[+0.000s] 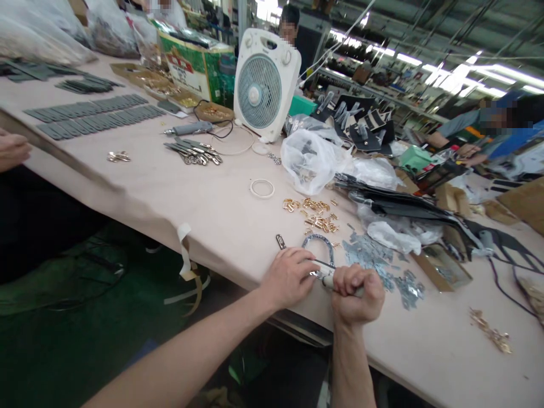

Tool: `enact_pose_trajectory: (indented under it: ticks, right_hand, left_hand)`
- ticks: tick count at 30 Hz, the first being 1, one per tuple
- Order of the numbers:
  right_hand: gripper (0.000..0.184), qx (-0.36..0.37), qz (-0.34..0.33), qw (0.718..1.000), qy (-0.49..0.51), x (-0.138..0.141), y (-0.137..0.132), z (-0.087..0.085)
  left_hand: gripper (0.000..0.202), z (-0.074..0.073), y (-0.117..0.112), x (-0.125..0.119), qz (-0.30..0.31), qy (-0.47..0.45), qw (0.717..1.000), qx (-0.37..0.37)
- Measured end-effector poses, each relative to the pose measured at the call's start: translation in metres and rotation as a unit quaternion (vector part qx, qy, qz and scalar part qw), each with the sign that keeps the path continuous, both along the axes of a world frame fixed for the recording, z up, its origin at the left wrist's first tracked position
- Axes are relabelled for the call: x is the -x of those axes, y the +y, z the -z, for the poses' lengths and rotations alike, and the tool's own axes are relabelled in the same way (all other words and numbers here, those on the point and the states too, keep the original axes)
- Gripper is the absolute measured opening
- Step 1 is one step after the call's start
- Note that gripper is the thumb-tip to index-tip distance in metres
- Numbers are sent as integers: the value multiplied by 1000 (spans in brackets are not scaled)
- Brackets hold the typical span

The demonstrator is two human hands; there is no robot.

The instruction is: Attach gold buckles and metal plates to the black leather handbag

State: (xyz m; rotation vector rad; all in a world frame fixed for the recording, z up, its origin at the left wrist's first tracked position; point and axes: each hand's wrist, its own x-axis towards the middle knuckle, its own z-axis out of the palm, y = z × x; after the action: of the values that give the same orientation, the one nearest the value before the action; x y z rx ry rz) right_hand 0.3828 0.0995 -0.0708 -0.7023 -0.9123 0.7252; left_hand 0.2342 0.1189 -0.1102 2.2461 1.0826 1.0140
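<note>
My right hand [357, 294] is closed round the pale handle of a screwdriver [328, 280], which points left toward my left hand. My left hand [292, 277] lies at the table's front edge, fingers bent and pressed together on a small piece mostly hidden under them. A dark end with a metal fitting [280, 242] sticks out beyond its knuckles. Just behind both hands, a dark curved loop [319, 240] rests on the table. Close by are gold-coloured metal fittings [321, 221] and a spread of small grey metal plates [369, 255].
A white box fan [266, 85] stands at the back. Left of it lie a grey corded tool [191, 129], straps with metal ends [195, 152] and rows of grey strips [97, 116]. Plastic bags [308, 161] and a cardboard box [442, 269] are to the right. Other people work nearby.
</note>
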Motion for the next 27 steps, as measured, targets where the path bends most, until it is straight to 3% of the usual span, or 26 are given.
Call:
enact_pose_trajectory:
  ticks: [8,15,27]
  right_hand:
    - [35,-37,15,999,-25,9,3,8]
    - [33,-73,77,993,-59,18,0,14]
    - [33,-65,125,985,-103,28,12,15]
  left_hand:
    - [23,-2,1,-2,-15,1,999,30]
    - [20,-5,1,-2,-15,3,999,37]
    - [17,-10,2,-1,-29,13,998,57]
